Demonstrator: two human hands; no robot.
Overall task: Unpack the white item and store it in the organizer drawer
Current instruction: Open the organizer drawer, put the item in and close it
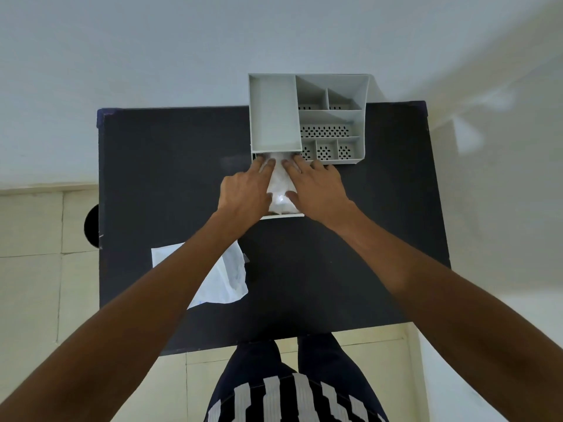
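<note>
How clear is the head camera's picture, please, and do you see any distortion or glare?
Head view: wide-angle bending curves the table edges and stretches the forearms; the white item between the left hand and right hand is washed out, detail lost; the organizer is fairly sharp; light soft.

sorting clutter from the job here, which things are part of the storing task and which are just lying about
Part of the job:
- white item, under both hands in the pulled-out drawer
- organizer
- left hand
- right hand
- empty wrapper, already off

Just lying about:
- black table under it all
</note>
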